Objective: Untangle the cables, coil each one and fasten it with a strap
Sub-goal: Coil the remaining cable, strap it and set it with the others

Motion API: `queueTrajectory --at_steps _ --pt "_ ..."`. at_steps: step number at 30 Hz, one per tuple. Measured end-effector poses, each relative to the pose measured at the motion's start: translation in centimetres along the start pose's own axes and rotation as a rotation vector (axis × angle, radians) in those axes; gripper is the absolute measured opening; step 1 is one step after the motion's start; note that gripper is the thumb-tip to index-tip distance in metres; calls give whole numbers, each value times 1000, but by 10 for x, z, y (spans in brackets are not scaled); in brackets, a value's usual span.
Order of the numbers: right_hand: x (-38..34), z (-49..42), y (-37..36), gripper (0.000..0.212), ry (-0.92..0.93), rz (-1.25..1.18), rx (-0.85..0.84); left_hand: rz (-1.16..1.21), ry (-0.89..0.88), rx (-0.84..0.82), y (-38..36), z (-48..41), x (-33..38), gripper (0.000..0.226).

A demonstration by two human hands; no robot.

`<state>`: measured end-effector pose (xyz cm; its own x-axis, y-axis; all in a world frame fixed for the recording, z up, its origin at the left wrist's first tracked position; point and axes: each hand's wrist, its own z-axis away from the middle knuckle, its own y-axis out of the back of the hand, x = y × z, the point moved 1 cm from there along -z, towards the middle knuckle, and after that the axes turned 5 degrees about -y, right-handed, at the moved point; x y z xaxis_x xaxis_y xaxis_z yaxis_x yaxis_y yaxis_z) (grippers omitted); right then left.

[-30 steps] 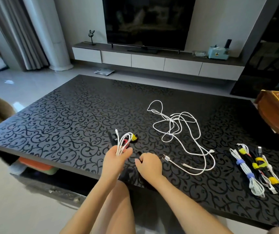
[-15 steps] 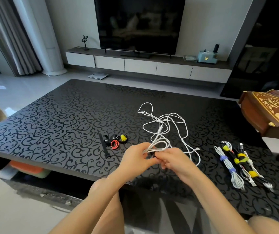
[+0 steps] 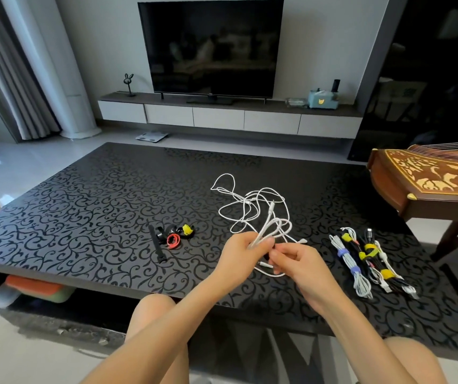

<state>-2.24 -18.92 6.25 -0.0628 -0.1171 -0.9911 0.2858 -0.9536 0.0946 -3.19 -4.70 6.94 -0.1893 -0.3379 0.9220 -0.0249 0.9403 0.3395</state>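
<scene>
A tangle of white cables (image 3: 252,206) lies on the black patterned table (image 3: 83,206). My left hand (image 3: 239,259) pinches a small coil of white cable (image 3: 273,231) held up above the table. My right hand (image 3: 297,263) is close beside it, its fingers curled on a strand of that white cable below the coil. A few loose straps (image 3: 172,238), black, red and yellow, lie left of my hands. Several coiled, strapped cables (image 3: 366,261) lie in a row at the right.
A carved wooden instrument (image 3: 430,184) on a stand juts in at the table's right edge. A TV (image 3: 211,48) and a low cabinet stand beyond the table. Under the table's near left edge sits an orange and green item (image 3: 39,289).
My left hand carried the small coil from beside the straps rightward to the tangle. My right hand rose from the table and took hold of the cable beside it.
</scene>
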Motion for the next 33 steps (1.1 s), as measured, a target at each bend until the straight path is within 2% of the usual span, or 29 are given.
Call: queueTrajectory --at_steps 3,4,7,8,13,15,18,20,22,24,27,29,33 --pt "0 6 5 23 52 34 33 352 191 -46 -9 1 5 31" --pt "-1 9 5 25 60 47 44 388 206 -28 -12 1 5 25" --pt "0 13 8 27 11 21 134 179 76 92 -15 -1 6 2" --pt "0 14 9 27 -9 3 159 97 11 101 -14 -1 6 2" --pt "-5 16 18 26 -33 2 136 0 -105 -88 -14 4 10 10" --pt "-7 18 20 24 -24 28 94 -38 -119 -104 -13 4 10 12" --pt "-8 21 21 27 -13 126 11 -168 -122 -89 -11 -1 8 29" --pt "-6 23 20 27 -23 108 -20 -173 -127 -85 -9 -4 7 35" --pt "-6 25 18 24 -9 76 -24 -95 -95 -102 -8 -4 9 30" --pt "-8 27 14 25 13 69 16 124 25 -94 -8 -3 13 24" --pt "-3 29 16 46 38 88 177 502 261 49 2 -9 11 23" --pt "1 31 20 50 33 70 238 562 307 70 12 -14 9 25" --pt "-2 28 26 19 -50 6 193 547 318 -46 15 -5 12 36"
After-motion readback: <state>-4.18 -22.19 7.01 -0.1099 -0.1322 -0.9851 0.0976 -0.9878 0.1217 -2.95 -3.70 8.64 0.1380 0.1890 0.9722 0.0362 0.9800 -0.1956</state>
